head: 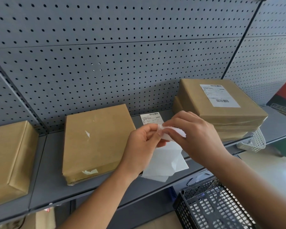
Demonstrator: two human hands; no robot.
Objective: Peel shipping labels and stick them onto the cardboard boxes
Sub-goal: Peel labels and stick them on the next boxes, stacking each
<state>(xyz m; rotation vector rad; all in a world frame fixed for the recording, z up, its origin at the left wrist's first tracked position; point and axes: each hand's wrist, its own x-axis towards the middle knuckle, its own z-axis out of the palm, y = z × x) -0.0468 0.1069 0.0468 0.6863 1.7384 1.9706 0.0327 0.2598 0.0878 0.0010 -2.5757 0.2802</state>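
One box [224, 103] at 2 o'clock is labelled; middle box [96, 142] at 9 o'clock isn't. Label sheet [165, 161] at centre is pinched by L hand [142, 146] & R hand [193, 134], backing part-peeled

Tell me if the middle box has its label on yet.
Not yet: the middle box shows bare cardboard on top, with only torn white scraps.

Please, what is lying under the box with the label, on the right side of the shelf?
Under the labelled box lies at least one more brown box, its left edge sticking out. The stack covers the shelf below, so how many boxes it holds in all cannot be told.
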